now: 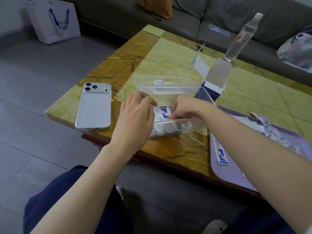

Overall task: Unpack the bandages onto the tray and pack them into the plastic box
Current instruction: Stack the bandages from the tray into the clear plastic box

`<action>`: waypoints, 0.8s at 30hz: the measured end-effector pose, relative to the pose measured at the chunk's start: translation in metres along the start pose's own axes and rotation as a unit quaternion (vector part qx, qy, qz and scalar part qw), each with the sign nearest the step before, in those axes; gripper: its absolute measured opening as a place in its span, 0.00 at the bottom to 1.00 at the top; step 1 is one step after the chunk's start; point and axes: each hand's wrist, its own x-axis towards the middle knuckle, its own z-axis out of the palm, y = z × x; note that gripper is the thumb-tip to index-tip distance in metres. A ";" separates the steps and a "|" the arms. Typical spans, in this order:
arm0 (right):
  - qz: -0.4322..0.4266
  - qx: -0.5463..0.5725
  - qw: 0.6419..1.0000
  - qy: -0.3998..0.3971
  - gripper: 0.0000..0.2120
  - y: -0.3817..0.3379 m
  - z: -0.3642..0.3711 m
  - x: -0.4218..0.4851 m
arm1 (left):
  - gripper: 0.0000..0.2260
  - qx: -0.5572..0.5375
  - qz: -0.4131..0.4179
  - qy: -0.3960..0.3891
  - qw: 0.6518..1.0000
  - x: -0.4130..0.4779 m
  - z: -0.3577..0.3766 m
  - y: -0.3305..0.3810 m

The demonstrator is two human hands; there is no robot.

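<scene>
Sofa [219,17]: grey, running along the far side of the table; a plastic bag [298,48] lies on it at the right.
Table [168,53]: yellow and brown marble top, carrying every item below.
Paper bag [54,21]: white with blue handles, standing on the floor at far left.
Tray [224,176]: lilac, at the table's near right corner, partly under the right forearm.
Plastic box [190,127]: clear, near the front edge between phone and tray, with its lid [162,83] open and tilted back.
Phone [94,107]: face down in a clear case, left of the box.
Carton [214,81]: blue and white, flaps open, behind the box.
Water bottle [239,39]: upright, near the far edge.
Left hand [135,119]: at the box's left end, fingers curled; whether they grip anything cannot be told.
Right hand [184,108]: reaching into the box, fingers bent down onto the bandages; a closed pinch cannot be confirmed.
Bandages [163,112]: blue and white wrappers packed inside the box.
Loose bandages [270,129]: heaped on the tray's far part.
Single bandage [221,154]: flat at the tray's left edge.
</scene>
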 end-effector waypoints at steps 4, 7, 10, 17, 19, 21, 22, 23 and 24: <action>-0.001 0.021 1.000 -0.001 0.13 0.002 0.002 0.002 | 0.12 0.003 0.000 -0.001 1.000 0.001 0.000 0.000; -0.005 0.021 1.000 0.006 0.15 0.002 0.003 0.002 | 0.13 0.006 0.000 -0.002 1.000 0.001 0.000 0.001; -0.005 0.036 0.999 0.012 0.16 0.002 0.004 0.004 | 0.12 0.008 -0.001 -0.001 1.000 0.001 0.001 0.000; 0.004 0.060 0.998 0.017 0.10 0.004 0.004 0.005 | 0.12 0.015 -0.003 -0.006 1.000 0.001 0.002 0.000; 0.013 0.088 0.996 0.015 0.11 0.004 0.004 0.007 | 0.11 0.018 -0.001 -0.006 1.000 0.001 0.003 0.000; 0.022 0.107 0.994 0.011 0.13 0.005 0.005 0.008 | 0.13 0.018 -0.001 -0.004 1.000 0.002 0.003 0.000; 0.024 0.112 0.993 0.012 0.13 0.005 0.005 0.008 | 0.13 0.017 0.000 -0.003 1.000 0.002 0.003 0.000; 0.025 0.115 0.993 0.013 0.13 0.005 0.005 0.009 | 0.14 0.017 0.000 -0.003 1.000 0.002 0.003 0.000; 0.026 0.118 0.993 0.015 0.13 0.005 0.005 0.009 | 0.14 0.019 0.000 -0.003 1.000 0.002 0.003 0.000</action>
